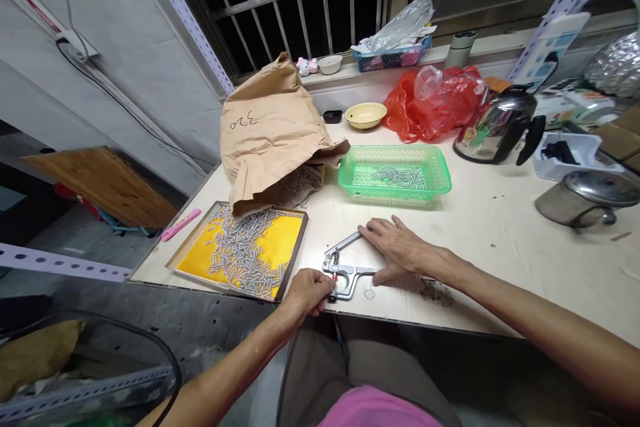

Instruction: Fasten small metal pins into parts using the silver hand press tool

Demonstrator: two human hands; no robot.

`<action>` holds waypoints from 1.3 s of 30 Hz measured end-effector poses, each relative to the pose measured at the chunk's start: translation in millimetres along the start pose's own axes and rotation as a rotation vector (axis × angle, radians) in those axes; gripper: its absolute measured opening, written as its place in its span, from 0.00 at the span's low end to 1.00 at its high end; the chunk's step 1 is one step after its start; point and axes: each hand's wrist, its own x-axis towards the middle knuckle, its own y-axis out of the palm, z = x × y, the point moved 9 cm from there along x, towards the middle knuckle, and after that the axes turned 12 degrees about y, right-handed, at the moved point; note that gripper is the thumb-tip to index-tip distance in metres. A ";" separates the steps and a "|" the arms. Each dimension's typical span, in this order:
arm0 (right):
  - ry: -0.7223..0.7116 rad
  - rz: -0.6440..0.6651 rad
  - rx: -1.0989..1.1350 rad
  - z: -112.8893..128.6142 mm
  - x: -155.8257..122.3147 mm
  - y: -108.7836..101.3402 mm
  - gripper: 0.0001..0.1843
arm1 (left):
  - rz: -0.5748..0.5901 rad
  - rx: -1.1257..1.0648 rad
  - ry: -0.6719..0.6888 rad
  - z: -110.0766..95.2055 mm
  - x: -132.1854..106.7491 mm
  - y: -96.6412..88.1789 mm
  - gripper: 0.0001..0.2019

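A grey metal hand press plier (352, 273) lies near the table's front edge, its two handles spread apart and a small spring and a red part at its jaw. My right hand (400, 248) spans the handles, fingers on the upper one and thumb at the lower one. At the jaw, my left hand (311, 288) is closed in a pinch; what sits between its fingertips is too small to make out. Left of it, a shallow tray (280, 235) with a yellow bottom holds a heap of small silvery metal pieces (245, 247). A green plastic basket (395, 193) behind the plier contains similar pieces.
A brown paper bag (270, 127) leans open over the tray, more pieces in its mouth. A pink-handled tool (181, 225) lies at the left edge. Farther back are a yellow bowl (365, 115), red plastic bag (430, 107), kettle (495, 123) and lidded metal mug (583, 200).
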 end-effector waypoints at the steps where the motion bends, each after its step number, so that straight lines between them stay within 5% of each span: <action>1: 0.003 0.000 0.009 -0.2 -0.3 -0.7 0.59 | 0.000 -0.001 -0.004 0.1 -0.2 -0.1 0.15; 15: 0.065 -0.020 -0.015 8.7 -9.2 -11.5 0.30 | -0.021 0.056 -0.009 1.1 -8.6 -3.0 0.17; 18: 0.073 -0.037 -0.010 9.2 -11.8 -10.5 0.26 | -0.162 0.382 0.215 -26.1 -18.1 -15.1 0.16; 21: 0.069 -0.053 -0.014 11.2 -14.5 -10.4 0.24 | -0.264 0.673 0.549 -68.4 -28.9 -5.7 0.13; 26: 0.074 -0.067 -0.032 12.4 -16.4 -11.6 0.25 | -0.149 0.871 0.834 -105.6 -11.6 33.8 0.24; 33: 0.030 -0.042 0.009 10.4 -23.7 -9.2 0.33 | 0.051 0.986 0.827 -114.2 12.7 47.1 0.28; 39: 0.091 -0.047 -0.023 9.6 -21.4 -0.4 0.27 | 0.112 1.063 0.838 -118.0 13.8 51.5 0.27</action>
